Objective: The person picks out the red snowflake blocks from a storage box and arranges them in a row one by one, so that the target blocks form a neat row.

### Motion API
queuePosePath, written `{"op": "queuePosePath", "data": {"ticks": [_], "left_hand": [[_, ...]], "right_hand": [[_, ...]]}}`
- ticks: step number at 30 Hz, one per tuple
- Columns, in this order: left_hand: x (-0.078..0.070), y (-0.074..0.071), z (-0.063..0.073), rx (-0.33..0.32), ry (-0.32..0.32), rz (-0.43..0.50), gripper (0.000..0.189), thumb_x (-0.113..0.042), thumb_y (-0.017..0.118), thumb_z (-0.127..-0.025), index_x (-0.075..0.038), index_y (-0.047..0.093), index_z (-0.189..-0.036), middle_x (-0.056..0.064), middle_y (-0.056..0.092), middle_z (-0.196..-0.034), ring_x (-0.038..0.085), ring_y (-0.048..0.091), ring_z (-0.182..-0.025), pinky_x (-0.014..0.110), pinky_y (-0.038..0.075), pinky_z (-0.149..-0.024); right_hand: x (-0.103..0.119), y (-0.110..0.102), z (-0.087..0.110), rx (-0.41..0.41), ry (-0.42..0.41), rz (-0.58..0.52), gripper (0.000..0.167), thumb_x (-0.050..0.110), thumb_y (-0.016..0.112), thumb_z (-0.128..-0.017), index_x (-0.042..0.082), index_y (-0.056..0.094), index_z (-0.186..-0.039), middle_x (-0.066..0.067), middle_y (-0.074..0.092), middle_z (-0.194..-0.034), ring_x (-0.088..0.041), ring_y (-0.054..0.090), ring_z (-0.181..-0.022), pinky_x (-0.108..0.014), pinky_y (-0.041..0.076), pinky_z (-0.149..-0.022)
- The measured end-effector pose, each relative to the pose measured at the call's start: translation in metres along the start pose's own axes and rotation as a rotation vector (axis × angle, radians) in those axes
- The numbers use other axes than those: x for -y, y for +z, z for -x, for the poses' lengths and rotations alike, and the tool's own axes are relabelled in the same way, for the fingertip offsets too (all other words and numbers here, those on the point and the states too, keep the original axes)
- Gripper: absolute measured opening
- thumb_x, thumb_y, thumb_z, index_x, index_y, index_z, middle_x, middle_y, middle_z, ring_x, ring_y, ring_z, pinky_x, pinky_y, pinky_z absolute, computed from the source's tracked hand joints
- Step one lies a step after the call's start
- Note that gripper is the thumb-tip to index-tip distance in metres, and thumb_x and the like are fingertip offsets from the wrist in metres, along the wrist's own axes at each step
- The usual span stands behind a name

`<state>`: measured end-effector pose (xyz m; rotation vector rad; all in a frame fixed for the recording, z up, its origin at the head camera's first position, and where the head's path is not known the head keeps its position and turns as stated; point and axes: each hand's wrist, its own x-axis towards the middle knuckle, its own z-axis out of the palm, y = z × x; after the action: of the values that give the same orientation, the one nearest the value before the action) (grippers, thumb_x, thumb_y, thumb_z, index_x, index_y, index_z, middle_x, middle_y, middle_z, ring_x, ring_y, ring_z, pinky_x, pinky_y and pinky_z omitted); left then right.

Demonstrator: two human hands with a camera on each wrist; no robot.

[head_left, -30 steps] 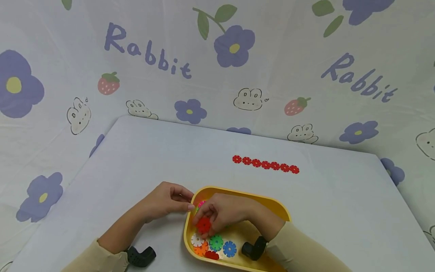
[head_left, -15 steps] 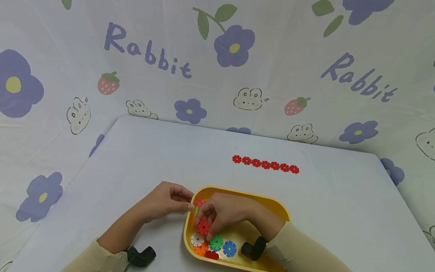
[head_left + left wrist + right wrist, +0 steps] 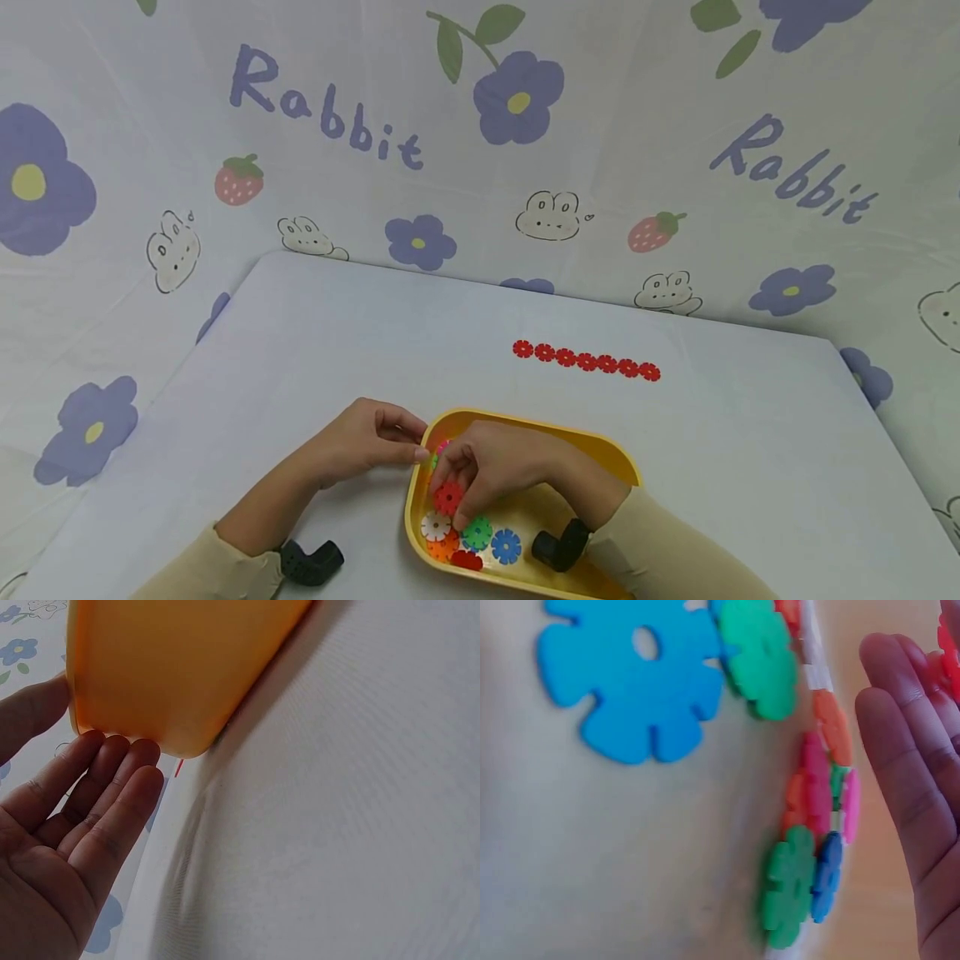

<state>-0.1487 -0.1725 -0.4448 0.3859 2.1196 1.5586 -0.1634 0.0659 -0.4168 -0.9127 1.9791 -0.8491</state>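
Observation:
My left hand holds the left end of a yellow plastic tray, thumb at the rim and fingertips against the outer wall in the left wrist view. Inside the tray, my right hand pinches a red snowflake disc, its notched face turned up in the head view. Only a sliver of that disc shows at the edge of the right wrist view. Around it lie a white disc, an orange disc, a green disc and a blue disc.
Beyond the tray, a row of several red snowflake discs lies on the white table. More discs, including a green one, rest along the tray wall. A patterned cloth hangs behind the table. Black wrist devices sit at both cuffs.
The red disc has tilted slightly between my right fingers, and the thumb shows lower beside it. My left hand stays at the tray's rim.

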Motion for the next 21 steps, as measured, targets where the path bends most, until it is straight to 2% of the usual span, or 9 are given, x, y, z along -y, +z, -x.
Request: {"op": "queuePosePath", "data": {"ticks": [7, 13, 21], "left_hand": [[0.001, -0.001, 0.000, 0.006, 0.004, 0.004, 0.038, -0.029, 0.080, -0.083, -0.005, 0.072, -0.112, 0.007, 0.075, -0.103, 0.018, 0.070, -0.096, 0.032, 0.058, -0.086], [0.000, -0.001, 0.000, 0.009, 0.015, 0.009, 0.038, -0.028, 0.080, -0.083, -0.005, 0.072, -0.112, 0.007, 0.075, -0.103, 0.019, 0.070, -0.096, 0.032, 0.058, -0.086], [0.000, 0.000, 0.000, -0.006, -0.009, -0.003, 0.037, -0.028, 0.080, -0.083, -0.007, 0.072, -0.112, 0.007, 0.074, -0.104, 0.018, 0.070, -0.095, 0.032, 0.059, -0.085]], "right_hand": [[0.003, -0.004, 0.003, -0.025, -0.027, -0.001, 0.030, 0.025, 0.086, -0.076, 0.026, 0.073, -0.102, 0.010, 0.070, -0.084, -0.007, 0.062, -0.076, -0.023, 0.055, -0.069], [0.010, -0.011, 0.011, -0.084, -0.065, -0.007, 0.033, 0.024, 0.087, -0.075, 0.020, 0.075, -0.105, 0.010, 0.073, -0.087, -0.010, 0.066, -0.078, -0.026, 0.058, -0.071], [0.013, -0.032, 0.034, -0.173, -0.030, -0.046, 0.031, 0.020, 0.086, -0.076, 0.018, 0.075, -0.106, 0.006, 0.074, -0.091, -0.016, 0.067, -0.081, -0.030, 0.059, -0.074]]}}
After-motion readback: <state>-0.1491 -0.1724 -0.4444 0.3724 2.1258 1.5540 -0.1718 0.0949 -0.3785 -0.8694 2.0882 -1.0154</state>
